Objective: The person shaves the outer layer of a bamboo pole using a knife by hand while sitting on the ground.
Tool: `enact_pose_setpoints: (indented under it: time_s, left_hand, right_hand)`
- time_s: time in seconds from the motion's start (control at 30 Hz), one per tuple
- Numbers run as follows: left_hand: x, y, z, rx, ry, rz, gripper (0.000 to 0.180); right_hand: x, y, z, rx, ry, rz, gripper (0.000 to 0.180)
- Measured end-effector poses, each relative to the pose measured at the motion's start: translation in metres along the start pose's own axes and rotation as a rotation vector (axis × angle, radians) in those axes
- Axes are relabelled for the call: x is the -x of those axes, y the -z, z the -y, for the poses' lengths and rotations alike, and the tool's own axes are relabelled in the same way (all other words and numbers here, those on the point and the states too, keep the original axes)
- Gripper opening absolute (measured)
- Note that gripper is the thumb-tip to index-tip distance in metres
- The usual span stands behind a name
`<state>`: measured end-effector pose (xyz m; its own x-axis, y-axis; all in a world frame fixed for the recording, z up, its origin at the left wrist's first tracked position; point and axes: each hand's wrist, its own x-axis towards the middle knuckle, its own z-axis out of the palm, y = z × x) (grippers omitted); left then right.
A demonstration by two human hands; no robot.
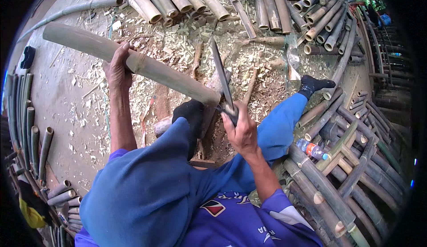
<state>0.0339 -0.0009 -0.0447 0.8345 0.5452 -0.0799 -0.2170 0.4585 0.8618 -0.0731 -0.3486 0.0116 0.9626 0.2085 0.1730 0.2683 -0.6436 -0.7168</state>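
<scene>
My left hand (118, 69) is wrapped round a thick bamboo pole (167, 77), which slants from the upper left down toward the middle. The pole's lower end comes close to my right hand (243, 130), near my dark-covered foot (189, 113). In that right hand I grip the handle of a long, straight-bladed knife (220, 71). Its dark blade points up and away from me, just right of the pole's end. Whether the pole's end touches the knife or the wood beneath, I cannot tell.
Pale wood chips (173, 47) cover the ground ahead. Cut bamboo poles (142, 4) lie along the far side, with more stacked bamboo (327, 22) at the far right. At my right are a bamboo frame (356, 158) and a plastic bottle (312, 150). Upright poles (22, 109) line the left.
</scene>
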Motion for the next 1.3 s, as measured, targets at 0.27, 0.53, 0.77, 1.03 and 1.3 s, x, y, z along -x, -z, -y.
enact_pose_setpoints:
  time_s: [0.27,0.53,0.77,1.03,1.3]
  left_hand:
    - [-0.002,-0.009,0.006,0.058,0.025,-0.285,0.042]
    - [-0.009,-0.015,0.012,-0.074,-0.107,-0.269,0.041]
    - [-0.001,-0.002,-0.001,-0.066,-0.022,-0.060,0.035]
    - [0.001,-0.008,0.003,0.003,-0.047,0.085,0.050]
    - [0.003,-0.016,-0.001,0.069,-0.005,0.155,0.049]
  right_hand:
    - [0.012,-0.013,-0.051,0.202,-0.438,0.310,0.034]
    - [0.022,-0.023,-0.072,0.421,-0.313,0.361,0.030]
    - [-0.009,0.005,-0.004,0.076,-0.160,0.130,0.030]
    - [-0.001,-0.026,-0.071,0.406,-0.349,0.343,0.030]
    - [0.013,-0.016,-0.044,0.264,-0.259,0.223,0.030]
